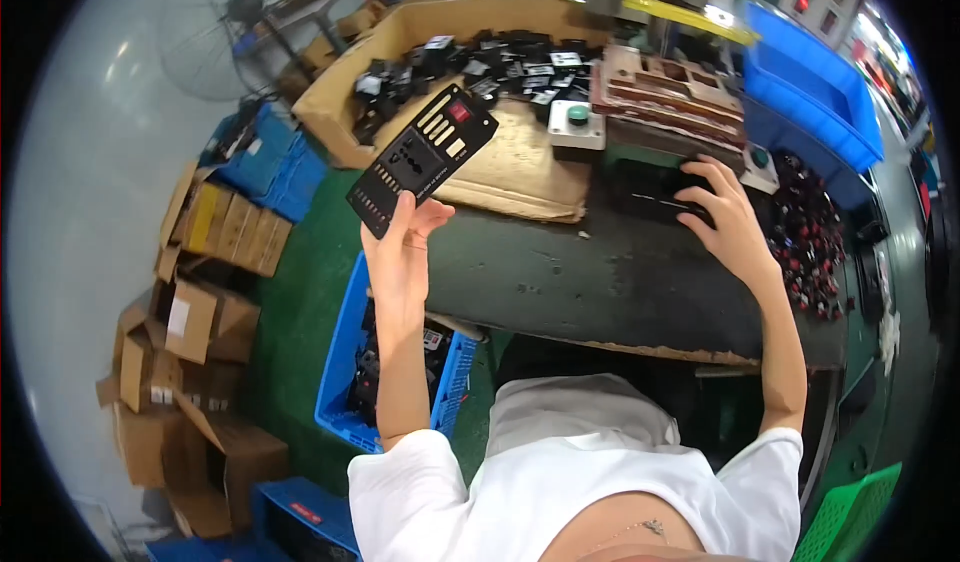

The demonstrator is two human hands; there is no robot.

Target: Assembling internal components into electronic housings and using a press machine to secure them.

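Head view: loose black parts are heaped inside an open cardboard box at the back of the workbench. More black parts are held in a blue crate below the bench's left end. Small red and black pieces are piled at the bench's right side.

A flat black panel is held up above the left part of the bench, in front of the cardboard box. Its long axis is slanted from lower left to upper right, with the end bearing a red switch pointed up and away from the body, and its slotted face turned to the camera.

The panel's near end is pinched by the left hand, thumb laid on the face, forearm raised almost upright. The right hand is reached forward, fingers curved leftward and parted over a dark block; whether the block is gripped cannot be told.
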